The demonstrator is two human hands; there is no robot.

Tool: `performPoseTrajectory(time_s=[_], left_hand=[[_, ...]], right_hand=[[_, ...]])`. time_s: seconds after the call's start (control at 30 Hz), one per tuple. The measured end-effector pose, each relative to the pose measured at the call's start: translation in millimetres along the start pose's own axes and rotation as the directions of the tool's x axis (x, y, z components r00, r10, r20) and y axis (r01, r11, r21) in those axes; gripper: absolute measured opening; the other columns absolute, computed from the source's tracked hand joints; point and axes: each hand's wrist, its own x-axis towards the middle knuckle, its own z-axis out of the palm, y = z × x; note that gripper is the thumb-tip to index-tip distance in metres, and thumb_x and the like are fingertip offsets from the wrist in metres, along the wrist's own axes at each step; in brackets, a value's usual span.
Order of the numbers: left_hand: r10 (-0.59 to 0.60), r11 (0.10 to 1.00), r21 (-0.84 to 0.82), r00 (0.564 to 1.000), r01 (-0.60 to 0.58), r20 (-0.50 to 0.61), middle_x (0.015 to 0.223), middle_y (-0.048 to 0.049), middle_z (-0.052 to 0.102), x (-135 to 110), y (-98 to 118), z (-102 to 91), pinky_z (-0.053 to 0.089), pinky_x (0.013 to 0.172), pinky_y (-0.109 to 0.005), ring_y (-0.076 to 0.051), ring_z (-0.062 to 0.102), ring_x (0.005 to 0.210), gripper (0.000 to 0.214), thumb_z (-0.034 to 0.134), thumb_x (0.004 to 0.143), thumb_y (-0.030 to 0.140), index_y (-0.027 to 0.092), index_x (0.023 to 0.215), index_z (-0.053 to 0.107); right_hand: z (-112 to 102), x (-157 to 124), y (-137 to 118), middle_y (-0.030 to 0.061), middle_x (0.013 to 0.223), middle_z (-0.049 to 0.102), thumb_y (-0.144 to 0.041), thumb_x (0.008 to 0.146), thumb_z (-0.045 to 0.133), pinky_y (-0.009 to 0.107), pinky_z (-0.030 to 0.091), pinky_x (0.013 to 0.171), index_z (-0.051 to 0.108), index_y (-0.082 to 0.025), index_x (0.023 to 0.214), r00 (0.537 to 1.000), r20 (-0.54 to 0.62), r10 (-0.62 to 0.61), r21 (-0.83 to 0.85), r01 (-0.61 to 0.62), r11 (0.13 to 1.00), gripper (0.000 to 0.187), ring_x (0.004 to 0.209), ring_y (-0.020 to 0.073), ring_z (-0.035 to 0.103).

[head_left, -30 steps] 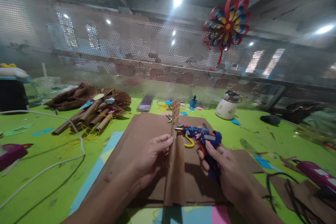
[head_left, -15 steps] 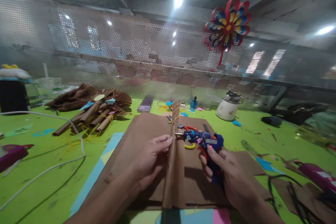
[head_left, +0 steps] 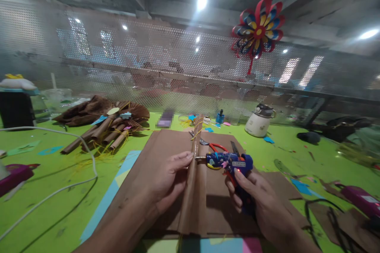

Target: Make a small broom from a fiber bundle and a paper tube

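A long brown paper tube (head_left: 190, 201), partly rolled with a loose flap along its right side, stands lengthwise before me; yellow string is wound near its far end. My left hand (head_left: 169, 180) pinches the tube's left edge between thumb and fingers. In my right hand (head_left: 257, 197) is a blue hot glue gun (head_left: 230, 161), its small light glowing red. The metal nozzle points left and meets the tube close to my left fingertips; a shiny line shows there. Beneath lies a large brown paper sheet (head_left: 142, 166). Red-handled pliers (head_left: 216, 147) rest behind the gun.
Brown paper rolls with yellow string (head_left: 103, 132) lie at the left, near a white cable (head_left: 94, 162). A white jug (head_left: 259, 120) and a blue bottle (head_left: 220, 117) stand farther back. Purple tools lie at both sides, with a black cable (head_left: 308, 213) at right.
The glue gun's nozzle has moved slightly left and nearer to me along the tube. The tube's near end has shifted left, and my left hand keeps its pinch.
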Motion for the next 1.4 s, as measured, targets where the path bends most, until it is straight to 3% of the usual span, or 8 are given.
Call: performPoseTrajectory(time_s=[0.23,0.4,0.73,0.97,1.2,1.4], left_hand=[[0.001,0.999,-0.045,0.997,-0.005,-0.081,0.082,-0.0087,0.072,1,-1,0.8,0.050,0.070,-0.021,-0.013,0.065,0.071,0.018,0.055,0.079,0.003,0.010,0.079,0.072],[-0.004,0.999,-0.040,0.994,0.000,-0.111,0.081,-0.0077,0.072,1,-1,1.3,0.050,0.070,-0.021,-0.013,0.064,0.071,0.018,0.055,0.081,0.005,0.011,0.080,0.072],[-0.018,0.999,0.042,1.000,0.017,0.007,0.089,-0.0067,0.071,2,-6,-4.1,0.048,0.067,-0.020,-0.013,0.064,0.074,0.015,0.062,0.079,0.015,0.015,0.091,0.071],[-0.038,0.993,0.109,0.999,0.036,0.010,0.089,-0.0055,0.071,0,-10,-3.3,0.048,0.065,-0.020,-0.012,0.062,0.070,0.016,0.061,0.082,0.021,0.016,0.094,0.070],[-0.048,0.998,0.045,0.999,0.047,0.024,0.081,-0.0035,0.071,-1,-10,-0.4,0.049,0.064,-0.019,-0.011,0.063,0.069,0.011,0.062,0.080,0.016,0.016,0.087,0.071],[-0.059,0.998,0.033,0.996,0.061,-0.060,0.087,-0.0049,0.072,-1,-6,1.2,0.049,0.066,-0.020,-0.013,0.064,0.072,0.015,0.061,0.080,0.012,0.016,0.090,0.071]], right_hand=[[-1,0,1,0.0001,0.067,0.052,-0.048,0.082,0.059,0.020,0.037,0.044,0.057,-0.014,0.079,1.000,0.027,-0.006,-0.032,0.007,0.999,0.034,0.049,0.0074,0.043],[-2,1,2,0.0009,0.069,0.054,-0.049,0.082,0.059,0.020,0.037,0.045,0.058,-0.014,0.079,1.000,0.021,0.004,-0.057,-0.003,0.998,0.035,0.049,0.0073,0.043],[-2,8,-2,-0.0004,0.068,0.053,-0.046,0.082,0.061,0.020,0.039,0.044,0.056,-0.015,0.078,0.999,-0.009,-0.047,0.000,0.047,0.999,0.031,0.049,0.0071,0.042],[-5,12,-4,0.0009,0.069,0.054,-0.045,0.083,0.059,0.020,0.039,0.045,0.057,-0.014,0.076,0.997,-0.045,-0.071,0.006,0.071,0.997,0.033,0.049,0.0067,0.043],[-9,13,-4,0.0010,0.070,0.055,-0.043,0.083,0.060,0.020,0.039,0.045,0.057,-0.014,0.076,0.995,-0.068,-0.078,0.046,0.081,0.996,0.030,0.050,0.0070,0.044],[-10,12,-4,0.0006,0.069,0.054,-0.043,0.084,0.059,0.019,0.039,0.045,0.057,-0.013,0.078,0.997,-0.045,-0.065,0.022,0.066,0.998,0.031,0.049,0.0069,0.044]])
